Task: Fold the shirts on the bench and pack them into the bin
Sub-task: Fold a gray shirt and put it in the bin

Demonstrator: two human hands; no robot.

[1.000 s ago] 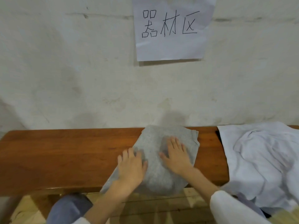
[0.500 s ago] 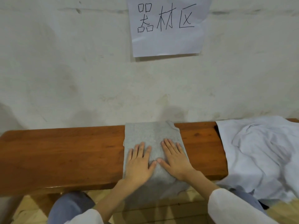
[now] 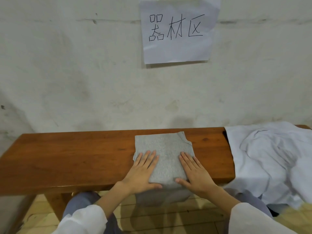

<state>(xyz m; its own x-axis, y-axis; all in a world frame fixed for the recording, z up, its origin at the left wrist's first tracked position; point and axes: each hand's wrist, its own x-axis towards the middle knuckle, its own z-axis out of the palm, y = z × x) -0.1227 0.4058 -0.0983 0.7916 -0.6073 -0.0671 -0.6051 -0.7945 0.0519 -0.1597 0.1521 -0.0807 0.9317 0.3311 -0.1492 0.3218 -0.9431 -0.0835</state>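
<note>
Smoothing stage: pressing the folded grey shirt (image 3: 166, 149) flat on the middle of the bench (image 3: 76, 157) with left hand (image 3: 141, 173) and right hand (image 3: 194, 174), both laid open, gripping nothing. Next, probably needing a grip under its edges, then carrying to a bin not showing here.

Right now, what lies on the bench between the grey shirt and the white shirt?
Nothing. In the head view, only a bare strip of the bench separates the grey shirt from the white shirt.
</note>
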